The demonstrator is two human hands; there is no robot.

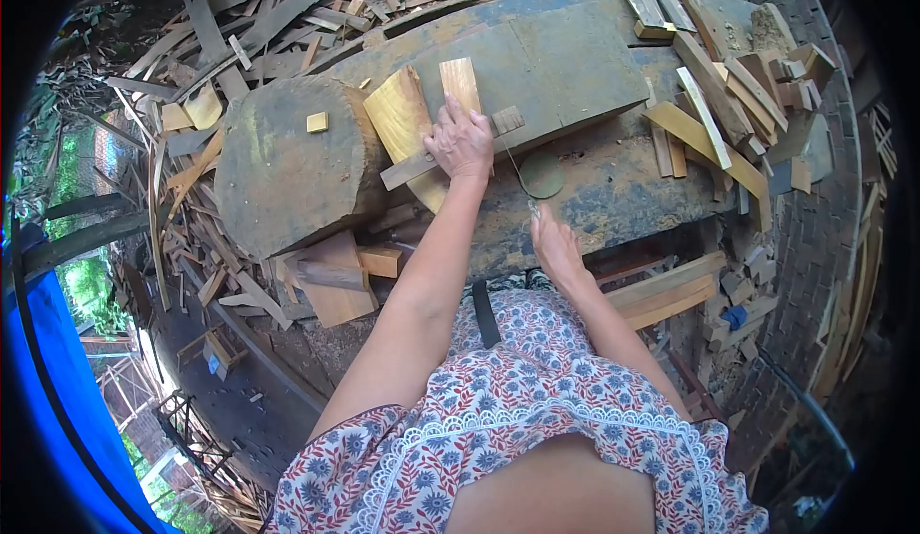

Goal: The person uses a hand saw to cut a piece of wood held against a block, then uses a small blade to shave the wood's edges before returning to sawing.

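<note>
My left hand (462,138) presses down on a light wooden block (458,81) and a grey wooden strip (407,169) that crosses beneath it on the thick plank. Beside it on the left lies a yellowish curved board (398,112). My right hand (556,244) is closed around the small handle of a thin tool, whose narrow line runs up toward the strip's right end, close to my left hand. A round greenish disc (542,176) lies just above my right hand.
A large stump slab (287,160) bearing a small yellow block (317,122) stands at the left. The thick grey plank (575,64) spans the middle. Wood offcuts (747,103) pile up at the right and along the back. A blue tarp (67,390) hangs at the far left.
</note>
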